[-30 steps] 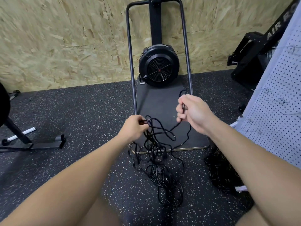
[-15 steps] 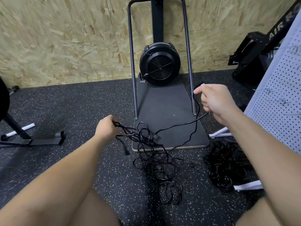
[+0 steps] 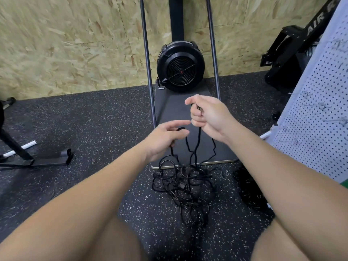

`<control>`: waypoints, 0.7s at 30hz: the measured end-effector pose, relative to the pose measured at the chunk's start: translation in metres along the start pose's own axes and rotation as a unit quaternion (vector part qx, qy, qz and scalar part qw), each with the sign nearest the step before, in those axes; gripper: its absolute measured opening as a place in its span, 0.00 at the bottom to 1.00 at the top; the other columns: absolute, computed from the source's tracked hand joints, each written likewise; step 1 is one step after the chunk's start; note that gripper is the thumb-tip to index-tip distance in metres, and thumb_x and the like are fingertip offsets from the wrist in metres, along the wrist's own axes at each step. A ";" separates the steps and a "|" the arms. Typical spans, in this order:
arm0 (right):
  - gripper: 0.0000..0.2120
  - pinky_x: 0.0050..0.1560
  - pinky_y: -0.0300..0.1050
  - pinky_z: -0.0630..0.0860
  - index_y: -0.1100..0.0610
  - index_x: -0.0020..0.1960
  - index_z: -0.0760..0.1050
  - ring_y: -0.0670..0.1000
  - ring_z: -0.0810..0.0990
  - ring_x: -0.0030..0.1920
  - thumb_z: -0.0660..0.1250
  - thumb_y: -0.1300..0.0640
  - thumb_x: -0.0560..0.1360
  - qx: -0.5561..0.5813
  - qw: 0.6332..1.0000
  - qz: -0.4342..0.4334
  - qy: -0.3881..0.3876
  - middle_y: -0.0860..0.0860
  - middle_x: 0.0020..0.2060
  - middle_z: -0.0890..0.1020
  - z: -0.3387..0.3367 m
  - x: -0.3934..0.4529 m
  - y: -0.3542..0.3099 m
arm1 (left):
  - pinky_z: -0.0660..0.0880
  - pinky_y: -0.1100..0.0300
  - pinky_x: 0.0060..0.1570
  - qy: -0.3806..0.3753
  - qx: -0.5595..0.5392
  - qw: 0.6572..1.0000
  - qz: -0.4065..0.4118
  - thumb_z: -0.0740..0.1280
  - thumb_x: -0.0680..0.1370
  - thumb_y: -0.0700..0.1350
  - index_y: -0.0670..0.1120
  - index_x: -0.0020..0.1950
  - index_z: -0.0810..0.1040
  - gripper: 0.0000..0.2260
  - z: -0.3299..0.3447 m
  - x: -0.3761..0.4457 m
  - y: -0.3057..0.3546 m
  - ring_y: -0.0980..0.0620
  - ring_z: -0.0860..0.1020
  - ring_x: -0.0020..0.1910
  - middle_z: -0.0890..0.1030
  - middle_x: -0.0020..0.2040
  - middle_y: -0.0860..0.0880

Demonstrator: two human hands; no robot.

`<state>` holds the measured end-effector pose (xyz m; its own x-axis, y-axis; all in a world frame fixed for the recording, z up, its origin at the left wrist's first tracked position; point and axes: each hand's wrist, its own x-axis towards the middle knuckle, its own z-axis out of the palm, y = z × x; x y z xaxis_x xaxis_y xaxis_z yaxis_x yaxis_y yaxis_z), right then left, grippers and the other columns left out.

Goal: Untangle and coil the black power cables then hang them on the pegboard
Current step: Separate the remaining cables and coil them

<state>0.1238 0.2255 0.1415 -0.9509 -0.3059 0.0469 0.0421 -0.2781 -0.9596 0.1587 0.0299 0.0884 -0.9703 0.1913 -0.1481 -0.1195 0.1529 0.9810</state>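
— Where are the cables?
— Tangled black power cables (image 3: 185, 187) lie lower centre on the floor (image 3: 94, 129).
— My hands?
— At centre frame, my right hand (image 3: 209, 115) grips strands; my left hand (image 3: 165, 137) pinches one loosely.

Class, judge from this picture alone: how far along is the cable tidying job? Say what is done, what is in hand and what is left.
Done: apparently one bundle lies by the pegboard, though it is partly hidden. In hand: the right hand grips several strands, and the left hand holds a strand just below it. Left: most of the cable lies tangled on the floor. No cable can be seen hanging on the pegboard.
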 end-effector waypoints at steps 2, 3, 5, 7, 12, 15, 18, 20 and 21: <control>0.15 0.31 0.44 0.60 0.69 0.64 0.77 0.50 0.59 0.31 0.57 0.58 0.91 0.000 1.000 -0.016 0.002 0.52 0.33 0.70 0.005 0.003 0.002 | 0.63 0.54 0.39 -0.022 0.064 0.996 0.051 0.75 0.83 0.47 0.49 0.55 0.88 0.04 0.028 -0.004 0.001 0.48 0.66 0.40 0.74 0.42 0.50; 0.16 0.33 0.44 0.64 0.70 0.65 0.77 0.50 0.63 0.32 0.58 0.58 0.91 -0.005 1.000 -0.022 0.003 0.53 0.35 0.73 0.005 0.005 0.004 | 0.62 0.54 0.38 -0.010 0.080 0.994 0.076 0.74 0.84 0.48 0.48 0.50 0.88 0.06 0.035 -0.002 0.000 0.49 0.66 0.38 0.73 0.38 0.51; 0.14 0.41 0.45 0.76 0.67 0.66 0.80 0.51 0.75 0.38 0.61 0.59 0.90 -0.043 0.999 -0.026 0.012 0.54 0.41 0.80 0.000 0.006 0.008 | 0.64 0.58 0.37 0.037 0.109 0.990 0.088 0.74 0.85 0.49 0.49 0.49 0.89 0.08 0.038 0.001 0.000 0.55 0.66 0.33 0.75 0.34 0.57; 0.12 0.55 0.47 0.84 0.62 0.64 0.83 0.50 0.85 0.47 0.65 0.57 0.88 -0.128 0.991 -0.023 0.039 0.54 0.49 0.86 -0.010 0.007 0.016 | 0.65 0.56 0.39 0.063 0.125 0.986 0.091 0.74 0.84 0.51 0.51 0.51 0.90 0.07 0.033 0.005 0.000 0.54 0.66 0.34 0.76 0.35 0.56; 0.06 0.50 0.47 0.81 0.50 0.49 0.87 0.47 0.87 0.47 0.74 0.48 0.81 -0.391 0.911 -0.020 0.128 0.46 0.44 0.89 -0.035 -0.004 0.028 | 0.66 0.63 0.36 0.084 0.103 0.987 0.090 0.73 0.85 0.47 0.48 0.52 0.91 0.07 0.031 0.009 0.001 0.59 0.67 0.32 0.78 0.35 0.59; 0.18 0.36 0.46 0.76 0.59 0.48 0.86 0.56 0.86 0.37 0.66 0.48 0.86 -0.378 0.921 0.079 0.055 0.54 0.38 0.89 -0.033 -0.013 0.025 | 0.66 0.68 0.34 0.098 0.082 0.986 0.102 0.73 0.85 0.46 0.44 0.52 0.90 0.08 0.030 0.011 0.010 0.63 0.69 0.31 0.77 0.33 0.62; 0.18 0.39 0.50 0.82 0.66 0.56 0.84 0.62 0.90 0.43 0.63 0.52 0.88 -0.263 0.952 0.154 0.008 0.62 0.47 0.90 -0.025 -0.016 0.032 | 0.70 0.66 0.40 0.118 0.065 0.984 0.119 0.73 0.85 0.46 0.45 0.52 0.90 0.08 0.029 0.012 0.023 0.64 0.74 0.35 0.83 0.37 0.61; 0.11 0.41 0.51 0.83 0.63 0.62 0.83 0.61 0.91 0.47 0.64 0.60 0.86 -0.251 0.958 0.136 -0.011 0.60 0.53 0.90 -0.029 -0.012 0.042 | 0.70 0.62 0.42 0.135 0.029 0.982 0.128 0.73 0.84 0.46 0.46 0.51 0.91 0.08 0.027 0.013 0.033 0.59 0.74 0.39 0.84 0.41 0.59; 0.11 0.41 0.50 0.83 0.59 0.65 0.81 0.58 0.90 0.47 0.64 0.62 0.86 -0.283 0.950 0.123 -0.038 0.56 0.54 0.90 -0.030 -0.012 0.047 | 0.69 0.61 0.41 0.140 -0.004 0.982 0.129 0.73 0.84 0.46 0.45 0.52 0.91 0.08 0.026 0.013 0.039 0.56 0.72 0.40 0.83 0.42 0.56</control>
<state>0.1278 0.2435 0.0870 -0.9079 -0.3686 -0.1996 0.0689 0.3386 -0.9384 0.1471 0.0639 0.1212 -0.9882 -0.0510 0.1442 0.1368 0.1260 0.9825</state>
